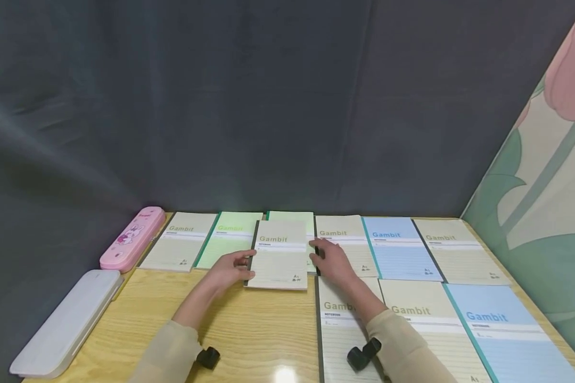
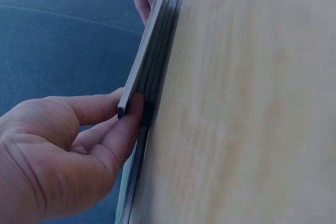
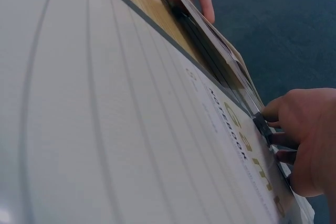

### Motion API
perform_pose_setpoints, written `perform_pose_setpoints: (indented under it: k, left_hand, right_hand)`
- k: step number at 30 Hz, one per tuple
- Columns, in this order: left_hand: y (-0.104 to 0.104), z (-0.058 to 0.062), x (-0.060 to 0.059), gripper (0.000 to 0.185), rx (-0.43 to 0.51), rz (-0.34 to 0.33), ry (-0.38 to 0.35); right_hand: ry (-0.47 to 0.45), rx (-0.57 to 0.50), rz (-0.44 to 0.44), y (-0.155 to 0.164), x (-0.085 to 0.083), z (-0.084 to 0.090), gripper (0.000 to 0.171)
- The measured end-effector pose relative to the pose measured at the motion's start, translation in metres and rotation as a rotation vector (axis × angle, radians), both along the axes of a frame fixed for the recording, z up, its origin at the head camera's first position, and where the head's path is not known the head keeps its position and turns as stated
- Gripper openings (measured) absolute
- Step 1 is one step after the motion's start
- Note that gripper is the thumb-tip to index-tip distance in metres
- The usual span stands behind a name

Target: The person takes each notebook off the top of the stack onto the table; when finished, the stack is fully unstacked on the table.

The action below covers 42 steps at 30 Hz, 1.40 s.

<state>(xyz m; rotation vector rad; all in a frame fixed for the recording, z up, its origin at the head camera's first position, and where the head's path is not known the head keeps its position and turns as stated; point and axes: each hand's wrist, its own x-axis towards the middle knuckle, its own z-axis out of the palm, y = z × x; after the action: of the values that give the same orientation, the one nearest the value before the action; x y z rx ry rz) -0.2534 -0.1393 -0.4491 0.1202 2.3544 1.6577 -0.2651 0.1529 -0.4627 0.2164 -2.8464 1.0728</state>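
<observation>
My left hand [image 1: 230, 271] pinches the spine edge of a beige Gambit notebook [image 1: 281, 266], thumb and fingers on opposite faces in the left wrist view. This notebook is raised off the table and partly covers a green notebook [image 1: 289, 216] behind it. To its right, my right hand [image 1: 334, 261] rests with bent fingers at the dark spine of another beige notebook [image 1: 347, 255] and the green one's right edge. In the right wrist view, the right hand's fingertips touch that spine without a visible grip.
At the left lie a pink pencil case [image 1: 131, 239] and a white case [image 1: 69, 324]. More notebooks line the back, including a blue one [image 1: 402, 250]. A front row on the right holds beige notebooks [image 1: 431, 340] and another blue notebook [image 1: 512, 335]. A dark curtain [image 1: 268, 106] hangs behind.
</observation>
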Motion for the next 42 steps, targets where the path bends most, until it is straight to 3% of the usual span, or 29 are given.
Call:
perform_pose_setpoints:
  k: [8,14,22,30,36,42]
  left_hand:
    - [-0.006,-0.005,0.028,0.059,0.072,-0.001,-0.025]
    - [-0.009,-0.006,0.053,0.061,0.067,0.013,-0.031]
    - [-0.016,-0.011,0.08,0.065,0.113,-0.064,-0.032]
    - [-0.022,-0.013,0.107,0.067,0.173,-0.094,-0.099]
    - [-0.021,-0.012,0.122,0.067,0.176,-0.104,-0.124]
    - [-0.018,-0.009,0.132,0.068,0.152,-0.13,-0.095]
  right_hand:
    - [0.019,-0.003,0.006,0.001,0.001,-0.001,0.042]
    - [0.013,-0.012,0.005,-0.001,0.002,-0.002,0.042]
    - [0.031,-0.01,0.008,-0.002,0.003,-0.002,0.042]
    - [0.028,-0.01,0.01,-0.004,0.003,-0.003,0.041]
    - [0.021,-0.018,0.01,-0.002,0.003,-0.001,0.041]
    - [0.007,-0.023,0.013,-0.001,0.001,0.001,0.042]
